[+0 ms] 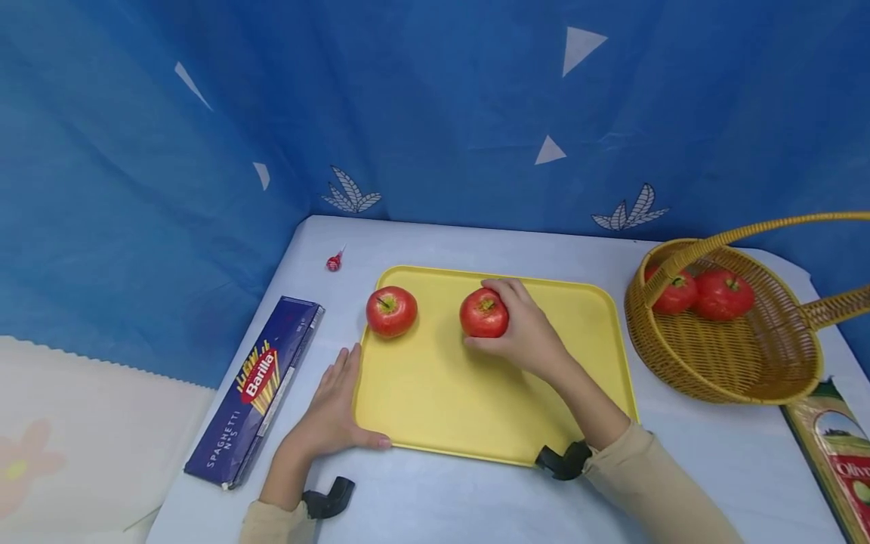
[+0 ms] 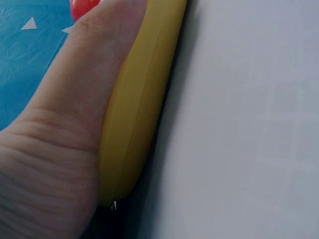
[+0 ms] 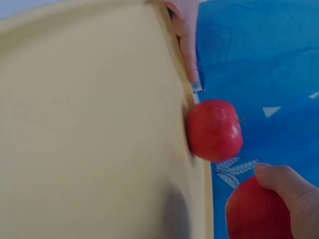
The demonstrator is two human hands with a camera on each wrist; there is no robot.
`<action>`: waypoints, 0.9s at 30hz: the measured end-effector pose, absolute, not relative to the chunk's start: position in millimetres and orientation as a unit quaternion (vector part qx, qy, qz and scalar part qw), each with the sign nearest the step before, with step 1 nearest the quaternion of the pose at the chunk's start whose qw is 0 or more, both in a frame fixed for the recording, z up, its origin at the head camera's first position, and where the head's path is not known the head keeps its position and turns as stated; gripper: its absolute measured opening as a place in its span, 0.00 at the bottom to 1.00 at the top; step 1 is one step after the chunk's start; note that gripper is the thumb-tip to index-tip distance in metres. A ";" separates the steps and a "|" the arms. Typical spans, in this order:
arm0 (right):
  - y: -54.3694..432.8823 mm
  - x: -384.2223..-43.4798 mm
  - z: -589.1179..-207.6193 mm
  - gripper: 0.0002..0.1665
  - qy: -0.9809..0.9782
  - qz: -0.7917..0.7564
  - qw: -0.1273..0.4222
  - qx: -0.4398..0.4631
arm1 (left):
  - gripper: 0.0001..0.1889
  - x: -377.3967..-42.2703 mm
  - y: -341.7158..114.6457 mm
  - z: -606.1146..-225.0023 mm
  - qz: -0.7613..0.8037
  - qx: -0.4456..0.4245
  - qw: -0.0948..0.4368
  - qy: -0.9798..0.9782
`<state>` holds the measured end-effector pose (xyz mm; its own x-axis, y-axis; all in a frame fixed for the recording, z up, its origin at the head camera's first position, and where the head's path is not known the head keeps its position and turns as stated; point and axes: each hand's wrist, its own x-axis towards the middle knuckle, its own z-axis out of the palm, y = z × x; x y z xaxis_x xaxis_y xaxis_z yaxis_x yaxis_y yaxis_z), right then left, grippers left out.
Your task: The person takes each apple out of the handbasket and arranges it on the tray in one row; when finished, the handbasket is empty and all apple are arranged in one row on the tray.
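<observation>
In the head view, a red apple [image 1: 485, 313] is gripped between the thumb and fingers of my right hand [image 1: 526, 332], over the middle of a yellow tray [image 1: 435, 400]. The right wrist view shows this held apple [image 3: 259, 211] off the tray surface, with a shadow below it. A second red apple [image 1: 392, 312] sits at the tray's far left corner. My left hand [image 1: 333, 419] lies around the near left corner with its fingers straight along the left side. Its thumb [image 2: 94, 64] presses along the tray's front edge.
At right stands a wicker basket [image 1: 727, 370] with a raised handle, holding two red apples [image 1: 724, 295]. A spaghetti box [image 1: 254, 393] lies left of my left hand, a wrapped lollipop [image 1: 334, 262] behind it. An Olivia-like labelled packet [image 1: 839, 461] lies near right.
</observation>
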<state>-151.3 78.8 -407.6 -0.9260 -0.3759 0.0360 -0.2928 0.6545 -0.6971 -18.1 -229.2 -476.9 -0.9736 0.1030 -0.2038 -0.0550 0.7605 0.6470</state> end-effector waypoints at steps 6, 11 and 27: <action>46.0 -162.1 -424.3 0.54 0.906 -0.362 0.072 -0.207 | 0.83 -17.8 -229.3 -477.9 0.342 0.011 0.118 0.932; 33.1 -166.2 -430.4 0.53 0.910 -0.348 0.079 -0.210 | 0.83 -17.8 -229.2 -477.4 0.346 0.011 0.118 0.931; 23.7 -168.2 -434.5 0.56 0.911 -0.343 0.116 -0.197 | 0.82 -18.6 -228.5 -476.0 0.345 0.009 0.124 0.930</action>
